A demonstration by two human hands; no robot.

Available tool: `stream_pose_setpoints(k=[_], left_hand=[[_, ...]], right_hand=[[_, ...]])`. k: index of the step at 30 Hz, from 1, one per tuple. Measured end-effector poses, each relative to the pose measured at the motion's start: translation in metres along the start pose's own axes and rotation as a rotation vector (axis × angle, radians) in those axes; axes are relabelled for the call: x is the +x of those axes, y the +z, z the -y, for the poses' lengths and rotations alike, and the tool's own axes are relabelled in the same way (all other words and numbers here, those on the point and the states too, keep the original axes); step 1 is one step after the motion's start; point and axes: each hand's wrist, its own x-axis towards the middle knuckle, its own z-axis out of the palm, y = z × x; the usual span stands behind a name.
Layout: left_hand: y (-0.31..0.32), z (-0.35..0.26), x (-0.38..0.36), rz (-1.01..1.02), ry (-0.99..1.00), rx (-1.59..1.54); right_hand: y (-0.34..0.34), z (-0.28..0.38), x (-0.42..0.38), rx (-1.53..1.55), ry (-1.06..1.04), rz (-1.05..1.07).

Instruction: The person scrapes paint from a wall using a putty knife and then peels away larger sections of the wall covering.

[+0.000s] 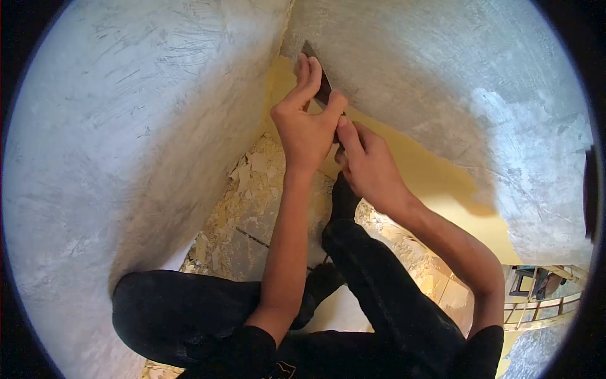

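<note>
A scraper (324, 87) with a flat, dark metal blade lies against the right-hand wall, its tip close to the inner corner. My right hand (374, 165) is closed around the handle, which the fingers mostly hide. Farther up, my left hand (304, 136) grips the tool too, two fingertips on the blade and the thumb near its base. Beside the blade, bare grey wall (391, 76) meets a band of yellow paint (410, 151) with a ragged upper edge.
The left wall (145, 126) is scraped grey and close to my bent knee (151, 309). Pale paint flakes (252, 170) litter the tiled floor between the walls and around my feet. A wooden ladder-like frame (543, 309) lies at the lower right.
</note>
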Motion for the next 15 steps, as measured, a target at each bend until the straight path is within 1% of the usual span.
stream_pose_setpoints(k=[1,2,4,5,7,8,10,11,13,15], left_hand=[[-0.005,-0.005,0.001,0.033,-0.091,-0.115],[-0.004,-0.003,0.005,0.038,-0.081,-0.114],[0.004,0.003,0.004,0.031,0.059,0.045],[0.005,0.008,0.002,0.016,0.052,0.040],[0.006,0.009,0.001,-0.033,0.096,0.060],[0.003,0.007,-0.002,-0.027,0.091,0.061],[-0.001,-0.007,-0.001,0.007,-0.074,-0.161],[0.001,-0.004,0.003,0.005,-0.067,-0.165],[0.006,0.002,0.005,-0.014,0.054,0.056],[0.002,0.003,0.000,-0.002,0.023,0.031]], right_hand=[[0.003,0.006,-0.006,0.022,0.030,0.031],[0.002,0.007,-0.004,0.026,0.021,0.027],[-0.006,0.003,0.000,0.041,0.055,-0.005],[-0.004,-0.004,0.005,0.026,0.057,0.004],[0.006,-0.013,0.012,-0.003,-0.083,-0.054],[0.005,-0.015,0.006,0.001,-0.077,-0.056],[0.003,0.009,-0.011,0.023,0.021,-0.005],[0.001,0.007,-0.005,0.020,0.013,-0.007],[-0.003,0.001,0.008,-0.023,0.013,-0.017],[0.001,-0.001,0.000,-0.015,0.018,-0.019]])
